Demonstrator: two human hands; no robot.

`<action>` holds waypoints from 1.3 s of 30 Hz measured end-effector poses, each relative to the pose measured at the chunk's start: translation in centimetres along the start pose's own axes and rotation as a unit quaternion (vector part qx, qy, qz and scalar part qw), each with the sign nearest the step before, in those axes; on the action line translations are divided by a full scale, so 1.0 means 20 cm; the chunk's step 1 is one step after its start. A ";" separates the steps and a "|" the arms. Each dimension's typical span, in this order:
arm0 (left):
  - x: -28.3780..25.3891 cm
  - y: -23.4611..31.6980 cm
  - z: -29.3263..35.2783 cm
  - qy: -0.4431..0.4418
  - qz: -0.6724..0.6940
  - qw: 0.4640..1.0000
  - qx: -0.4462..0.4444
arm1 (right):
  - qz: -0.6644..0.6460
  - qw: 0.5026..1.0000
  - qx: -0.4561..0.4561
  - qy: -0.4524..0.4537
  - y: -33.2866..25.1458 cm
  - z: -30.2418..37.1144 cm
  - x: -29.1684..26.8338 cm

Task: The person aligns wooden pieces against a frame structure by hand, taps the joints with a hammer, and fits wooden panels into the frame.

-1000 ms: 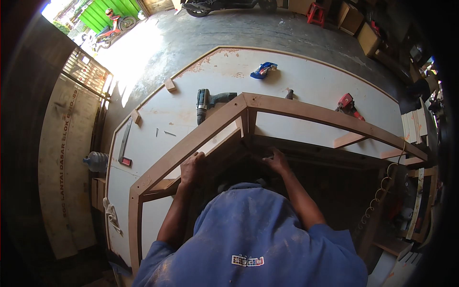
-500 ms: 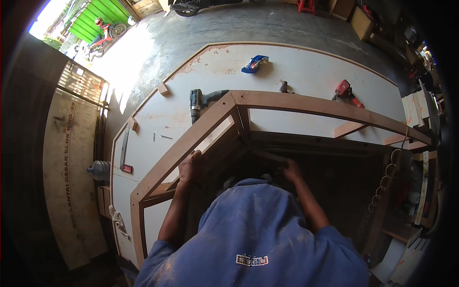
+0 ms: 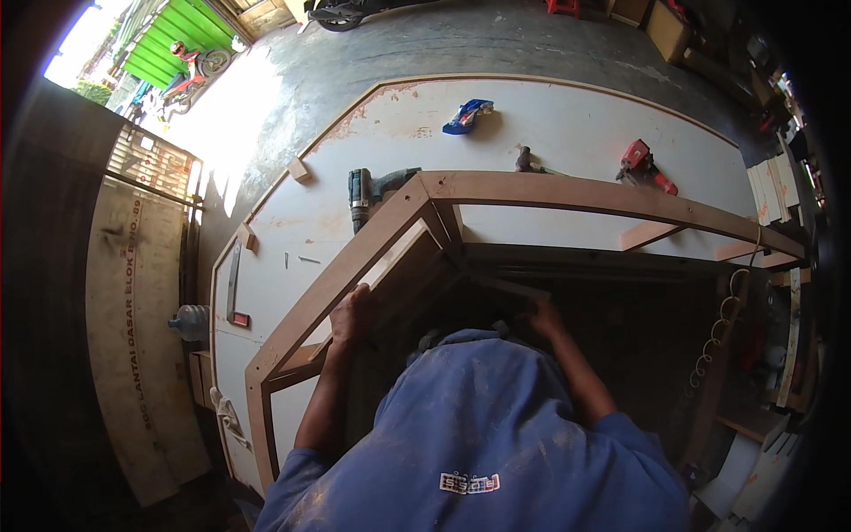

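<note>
A brown wooden frame with angled corners stands around me, its rails joined at a corner post. My left hand is closed on the upper edge of a wooden board, which leans inside the frame's left angled rail. On the other side, my right hand is closed at the end of a thin wooden strip in the shaded space below the rail; its fingers are partly dark. A cordless drill lies just beyond the frame's corner.
The white tabletop carries a blue packet, a hammer, a red power tool, a try square and loose nails. A coiled hose hangs at right. Wood blocks sit along the table's edge.
The view has shifted slightly. More of the thin strip's end shows above my right hand. My left hand keeps its hold on the board.
</note>
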State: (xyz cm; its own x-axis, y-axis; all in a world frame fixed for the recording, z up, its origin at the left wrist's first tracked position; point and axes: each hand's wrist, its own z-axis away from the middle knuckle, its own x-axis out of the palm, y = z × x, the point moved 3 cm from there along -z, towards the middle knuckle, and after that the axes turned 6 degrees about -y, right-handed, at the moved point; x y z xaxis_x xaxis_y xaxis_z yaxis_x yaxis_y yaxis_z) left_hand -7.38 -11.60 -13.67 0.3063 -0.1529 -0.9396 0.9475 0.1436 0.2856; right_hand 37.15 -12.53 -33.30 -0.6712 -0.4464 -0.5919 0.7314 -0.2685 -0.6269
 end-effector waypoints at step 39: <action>0.03 -0.04 -0.06 0.000 -0.037 0.998 0.042 | 0.101 0.976 0.150 -0.122 0.66 -0.01 0.25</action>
State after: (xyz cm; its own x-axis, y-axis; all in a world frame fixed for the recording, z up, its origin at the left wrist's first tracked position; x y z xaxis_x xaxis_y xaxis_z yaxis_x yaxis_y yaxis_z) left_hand -8.16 -10.63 -14.64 0.2344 -0.1611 -0.9587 0.9721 0.0500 0.2293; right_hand 43.44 -18.14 -44.49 -0.4882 -0.6960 -0.5266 0.8725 -0.3757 -0.3124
